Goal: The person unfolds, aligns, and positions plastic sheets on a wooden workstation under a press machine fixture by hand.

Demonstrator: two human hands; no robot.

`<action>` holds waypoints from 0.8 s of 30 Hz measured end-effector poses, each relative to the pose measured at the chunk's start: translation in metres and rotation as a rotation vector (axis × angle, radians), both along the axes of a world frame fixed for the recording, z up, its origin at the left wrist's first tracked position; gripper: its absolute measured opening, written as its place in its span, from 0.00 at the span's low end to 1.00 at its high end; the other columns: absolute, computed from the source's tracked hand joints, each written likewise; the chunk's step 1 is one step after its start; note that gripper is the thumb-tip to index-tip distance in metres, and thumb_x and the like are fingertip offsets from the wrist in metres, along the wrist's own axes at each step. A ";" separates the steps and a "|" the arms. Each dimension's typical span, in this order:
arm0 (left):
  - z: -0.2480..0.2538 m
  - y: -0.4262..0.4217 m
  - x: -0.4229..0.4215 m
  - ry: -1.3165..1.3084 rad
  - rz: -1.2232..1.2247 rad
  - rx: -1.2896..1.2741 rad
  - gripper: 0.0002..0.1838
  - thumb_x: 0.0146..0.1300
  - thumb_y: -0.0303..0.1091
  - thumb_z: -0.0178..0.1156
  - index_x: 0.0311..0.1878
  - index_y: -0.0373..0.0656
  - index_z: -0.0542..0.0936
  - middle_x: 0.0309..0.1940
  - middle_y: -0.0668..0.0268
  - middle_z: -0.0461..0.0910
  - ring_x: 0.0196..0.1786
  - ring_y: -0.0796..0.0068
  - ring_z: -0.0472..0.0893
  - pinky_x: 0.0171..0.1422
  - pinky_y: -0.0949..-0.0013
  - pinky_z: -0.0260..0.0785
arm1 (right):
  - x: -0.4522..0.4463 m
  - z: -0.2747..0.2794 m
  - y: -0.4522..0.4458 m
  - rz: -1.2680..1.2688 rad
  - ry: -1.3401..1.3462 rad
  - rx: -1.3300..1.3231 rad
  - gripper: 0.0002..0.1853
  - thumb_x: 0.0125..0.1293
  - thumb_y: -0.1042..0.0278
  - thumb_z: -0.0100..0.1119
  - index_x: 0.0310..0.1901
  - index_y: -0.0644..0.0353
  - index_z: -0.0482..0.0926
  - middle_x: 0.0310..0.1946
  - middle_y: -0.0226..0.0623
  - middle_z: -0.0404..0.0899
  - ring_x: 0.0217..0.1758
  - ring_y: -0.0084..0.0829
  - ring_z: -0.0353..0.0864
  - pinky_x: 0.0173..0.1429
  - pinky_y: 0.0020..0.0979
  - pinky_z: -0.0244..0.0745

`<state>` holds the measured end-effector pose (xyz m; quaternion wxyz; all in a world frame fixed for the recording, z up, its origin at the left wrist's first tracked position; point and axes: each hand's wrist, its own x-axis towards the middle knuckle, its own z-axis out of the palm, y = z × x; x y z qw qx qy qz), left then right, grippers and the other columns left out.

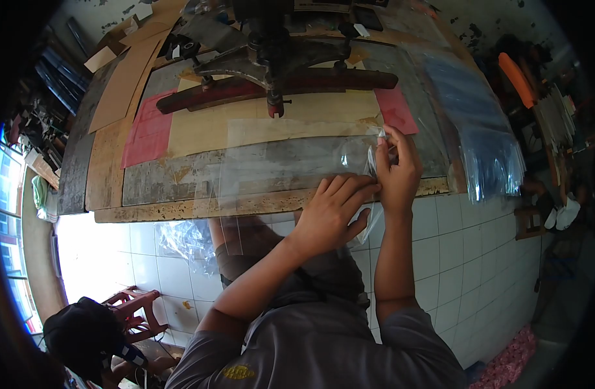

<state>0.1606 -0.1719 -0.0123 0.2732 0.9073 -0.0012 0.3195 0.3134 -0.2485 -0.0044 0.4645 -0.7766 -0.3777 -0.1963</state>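
A clear plastic sheet (278, 159) lies over the front part of the worn work table and hangs past its front edge. My left hand (333, 211) rests on the sheet near that edge, palm down, fingers spread. Just right of it, my right hand (398, 162) pinches the sheet's right end, where the plastic is bunched up. Behind the sheet, a long yellowish strip (271, 123) runs across the table, with a pink piece (148, 129) at its left end and another (396, 109) at its right. A dark metal press bar (220, 94) stands above the strip.
Stacked clear bags (482, 129) hang over the table's right side. Cardboard (126, 84) lies at the left. Crumpled plastic (187, 243) is on the tiled floor near a red stool (139, 314). A person in a black cap (83, 330) is at lower left.
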 end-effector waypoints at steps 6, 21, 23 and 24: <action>-0.001 -0.001 0.000 -0.004 0.006 0.017 0.27 0.56 0.30 0.68 0.62 0.47 0.80 0.58 0.66 0.79 0.59 0.63 0.78 0.62 0.59 0.70 | -0.001 0.002 -0.001 0.017 0.060 -0.004 0.13 0.70 0.75 0.64 0.54 0.60 0.82 0.37 0.38 0.83 0.37 0.33 0.85 0.41 0.36 0.79; 0.001 0.002 -0.002 0.002 -0.039 0.009 0.30 0.55 0.29 0.68 0.64 0.47 0.80 0.60 0.65 0.78 0.61 0.62 0.77 0.64 0.58 0.69 | 0.003 0.000 -0.003 0.043 0.132 0.020 0.12 0.70 0.75 0.64 0.54 0.60 0.83 0.36 0.37 0.84 0.35 0.31 0.82 0.41 0.34 0.77; 0.002 0.002 -0.002 -0.006 -0.030 -0.003 0.29 0.55 0.27 0.67 0.64 0.47 0.81 0.60 0.66 0.79 0.60 0.63 0.78 0.62 0.59 0.69 | 0.002 0.001 -0.002 0.038 0.136 0.019 0.12 0.70 0.75 0.64 0.54 0.60 0.83 0.36 0.37 0.84 0.35 0.30 0.82 0.41 0.33 0.76; 0.002 0.002 -0.002 -0.010 -0.025 -0.010 0.29 0.55 0.27 0.67 0.64 0.47 0.81 0.59 0.67 0.80 0.60 0.63 0.78 0.62 0.59 0.70 | 0.002 0.001 -0.002 0.039 0.137 0.018 0.12 0.70 0.74 0.64 0.54 0.60 0.83 0.36 0.37 0.84 0.35 0.30 0.82 0.40 0.33 0.76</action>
